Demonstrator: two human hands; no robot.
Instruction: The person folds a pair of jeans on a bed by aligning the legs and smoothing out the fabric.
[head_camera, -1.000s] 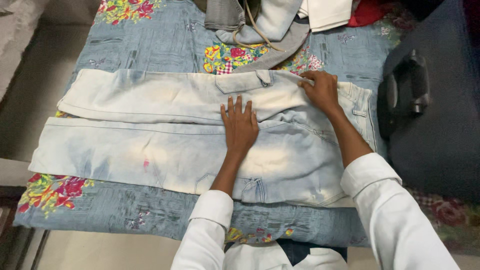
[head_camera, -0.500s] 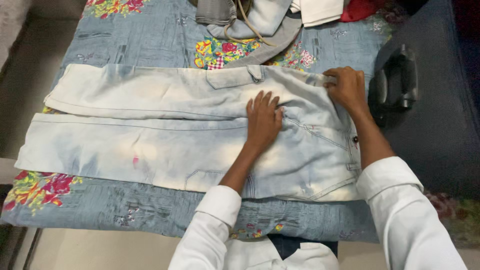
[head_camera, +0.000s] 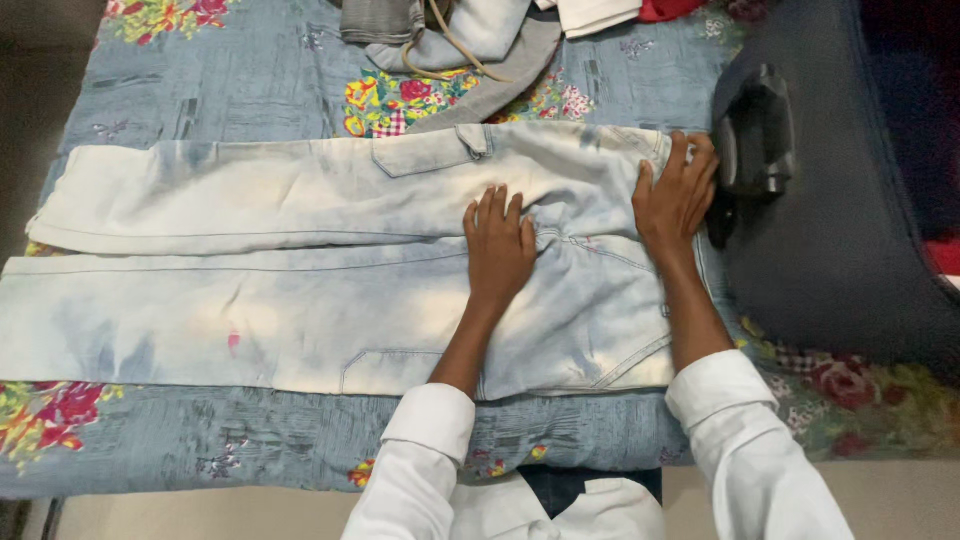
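**Both palms flat on the jeans, nothing gripped**

Your left hand (head_camera: 498, 250) lies open, palm down, fingers spread and pointing away from you. It presses on the seat of the pale, bleached-blue denim jeans (head_camera: 300, 300), about where the two legs meet. Your right hand (head_camera: 675, 200) is also open and flat, fingers together, on the waistband end of the jeans. Its fingertips sit at the far right corner of the cloth. Neither hand closes on anything; both only bear down on the fabric.

The jeans lie spread across the blue bedspread with bright flower patches (head_camera: 200, 80). The waist is to your right and both legs run out to your left, one beside the other, the nearer one reaching the frame's edge. A flapped pocket shows on the farther leg.

By the look of it, you are smoothing and flattening the waist end. Any further pass calls for keeping the denim pinned with one palm while the other works, so the legs stay lined up.

Just beside your right fingers is the black moulded handle (head_camera: 755, 130) of a dark suitcase (head_camera: 850, 250). It is close enough to knock, so mind your knuckles. A heap of grey and white clothes (head_camera: 480, 40) sits beyond the jeans, apart from them.

Compared with half a second ago, both hands sit a little farther toward the waistband. Your right hand now reaches the corner next to the handle, and the view has followed them to the right.
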